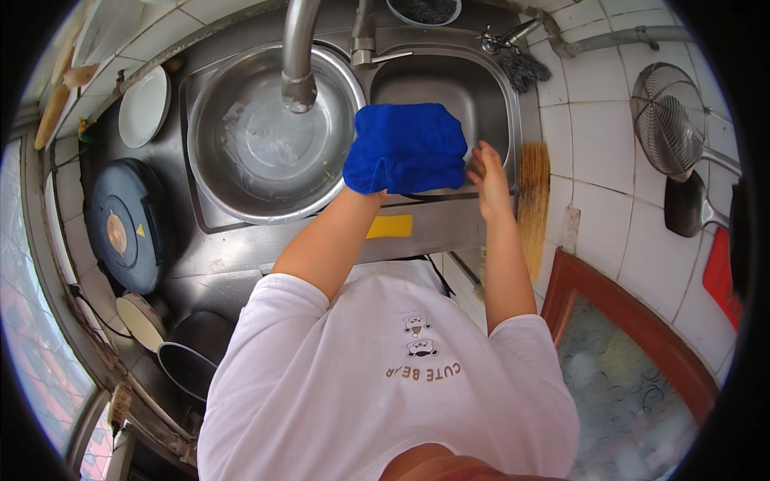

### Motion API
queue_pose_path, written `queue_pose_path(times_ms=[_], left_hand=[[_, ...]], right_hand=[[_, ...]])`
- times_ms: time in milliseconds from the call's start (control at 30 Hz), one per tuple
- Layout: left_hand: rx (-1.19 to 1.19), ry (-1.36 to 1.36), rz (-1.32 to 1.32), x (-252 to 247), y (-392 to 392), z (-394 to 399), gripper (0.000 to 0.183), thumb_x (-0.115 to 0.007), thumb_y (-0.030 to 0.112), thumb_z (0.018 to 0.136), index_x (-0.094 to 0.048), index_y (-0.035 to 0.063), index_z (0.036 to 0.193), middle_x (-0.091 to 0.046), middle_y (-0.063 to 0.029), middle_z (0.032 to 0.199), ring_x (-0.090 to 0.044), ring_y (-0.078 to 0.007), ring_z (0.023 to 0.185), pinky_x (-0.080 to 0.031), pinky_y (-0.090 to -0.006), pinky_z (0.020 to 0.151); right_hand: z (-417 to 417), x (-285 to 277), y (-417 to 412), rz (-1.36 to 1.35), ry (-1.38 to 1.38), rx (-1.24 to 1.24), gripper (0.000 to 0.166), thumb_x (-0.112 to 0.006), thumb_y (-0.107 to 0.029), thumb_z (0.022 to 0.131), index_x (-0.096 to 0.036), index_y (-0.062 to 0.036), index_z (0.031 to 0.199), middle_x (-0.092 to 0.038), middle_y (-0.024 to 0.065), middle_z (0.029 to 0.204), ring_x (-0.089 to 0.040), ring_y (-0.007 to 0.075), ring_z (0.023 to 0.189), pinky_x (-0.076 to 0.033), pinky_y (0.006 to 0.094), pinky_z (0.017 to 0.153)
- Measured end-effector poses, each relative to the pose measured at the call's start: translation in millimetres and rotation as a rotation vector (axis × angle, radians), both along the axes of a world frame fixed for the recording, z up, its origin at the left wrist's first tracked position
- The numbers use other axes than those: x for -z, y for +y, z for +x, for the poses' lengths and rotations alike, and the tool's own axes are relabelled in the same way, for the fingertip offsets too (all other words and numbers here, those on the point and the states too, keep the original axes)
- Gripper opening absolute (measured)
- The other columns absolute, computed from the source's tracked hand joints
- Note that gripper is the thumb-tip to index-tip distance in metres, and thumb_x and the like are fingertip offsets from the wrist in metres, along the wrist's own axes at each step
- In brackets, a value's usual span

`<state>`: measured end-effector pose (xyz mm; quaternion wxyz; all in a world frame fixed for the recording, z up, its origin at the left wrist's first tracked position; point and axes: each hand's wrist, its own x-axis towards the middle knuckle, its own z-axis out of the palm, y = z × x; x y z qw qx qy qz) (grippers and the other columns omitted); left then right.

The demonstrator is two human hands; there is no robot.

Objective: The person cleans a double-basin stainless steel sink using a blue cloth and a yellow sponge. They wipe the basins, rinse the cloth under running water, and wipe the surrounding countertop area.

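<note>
A folded blue cloth (409, 147) is spread over my left hand (381, 193), which carries it above the divide between the two sink basins. Only a sliver of that hand shows by the wrist; its fingers are hidden by the cloth. Just right of the cloth's edge, my right hand (490, 177) is raised with its fingers apart and nothing in it. Below the cloth, a yellow sponge-like block (390, 226) lies on the counter's front ledge. The right sink basin (487, 102) is partly covered by the cloth.
A large metal basin (201, 135) with bits of residue fills the left sink, under the faucet (299, 66). Left are a white plate (144, 108), a dark round lid (126, 225) and bowls (141, 321). A straw brush (533, 204) and wire strainer (668, 120) are at right.
</note>
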<state>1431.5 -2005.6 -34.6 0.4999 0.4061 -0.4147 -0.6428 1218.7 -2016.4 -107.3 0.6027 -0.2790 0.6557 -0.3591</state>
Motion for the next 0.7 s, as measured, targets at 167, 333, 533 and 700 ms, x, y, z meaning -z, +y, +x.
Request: queue_pose_path(times_ms=[167,333,533,700], left_hand=[[0.065,-0.471,-0.413,70.2,-15.1,-6.1,0.034,-0.066,0.028,0.077,-0.055,0.0083,0.103,-0.059,-0.0059,0.098,-0.057,-0.018,0.091,-0.046,-0.0307,0.075],[0.187,0.877,0.401,37.1,-5.8,-1.5,0.024,-0.041,0.021,0.093,-0.053,0.007,0.109,-0.058,-0.0058,0.105,-0.056,-0.0166,0.096,-0.045,-0.0297,0.086],[-0.316,0.517,0.849,72.3,18.8,36.0,0.028,-0.038,0.026,0.095,-0.051,0.0056,0.11,-0.057,-0.0092,0.103,-0.057,-0.0213,0.093,-0.048,-0.0338,0.085],[-0.778,0.258,0.67,115.4,33.9,86.9,0.033,-0.038,0.031,0.094,-0.054,0.0056,0.106,-0.058,-0.0078,0.098,-0.055,-0.0187,0.095,-0.045,-0.032,0.079]], right_hand=[[19.9,8.5,-3.8,0.301,-0.869,-0.045,0.057,-0.051,-0.047,0.088,-0.044,-0.0083,0.129,-0.054,0.0137,0.119,-0.051,0.0252,0.11,-0.042,0.0396,0.094],[15.4,15.5,-18.7,0.02,-0.568,0.125,0.046,-0.053,-0.039,0.09,-0.05,-0.0041,0.119,-0.055,0.0122,0.117,-0.054,0.0239,0.106,-0.045,0.0392,0.092],[-7.2,-24.3,-44.4,-0.136,-0.631,0.078,0.041,-0.051,-0.035,0.092,-0.048,-0.0057,0.12,-0.056,0.011,0.114,-0.055,0.0253,0.104,-0.047,0.04,0.089],[24.8,-19.8,-36.3,-0.121,-0.484,0.004,0.043,-0.051,-0.031,0.092,-0.043,-0.0057,0.126,-0.055,0.0085,0.113,-0.054,0.0212,0.103,-0.046,0.0349,0.088]])
